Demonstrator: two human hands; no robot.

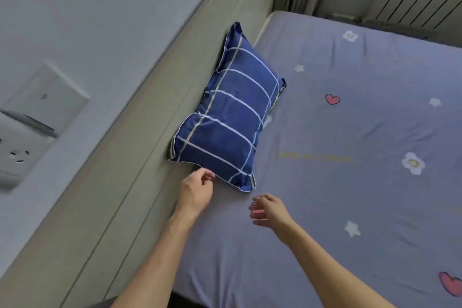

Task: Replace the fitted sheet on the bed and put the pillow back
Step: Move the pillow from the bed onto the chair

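Pillow (pixel 228 110): one, navy with a white and pale-green check, lying on the bed against the headboard (pixel 140 117), just ahead of both hands. Looks soft and light, well stuffed, flanged hem all round. My read: it deforms under any squeeze, won't slip, nothing fragile. Best hold is a pinch on the flange corners or a full palm on each short end; a one-corner hold would let it sag and swing.

Fitted sheet (pixel 350 132): one, lilac-grey with flowers, stars and hearts, already stretched over the mattress under both hands. Thin, limp cloth, shallow creases running right of the pillow. Smooth it with flat palms, tension it from the edges. Corners are out of view, so I can't confirm they're tucked.

Left hand (pixel 196 191): grip narrow, fingers curled loosely, fingertips right at the pillow's near hem. Touching or just shy, can't tell. Holding nothing that I can see.

Right hand (pixel 271 210): grip loose, fingers half curled, hovering over the sheet, just short of the pillow's near right corner. A red printed heart shows beside its fingers; that's sheet pattern, not a held item.

Count: one pillow, one sheet, two hands, one headboard. On the wall left of the left hand: one blank wall plate (pixel 47 100), one socket (pixel 18 155) below it.

Judgement: task looks near done; only a pillow nudge is left.
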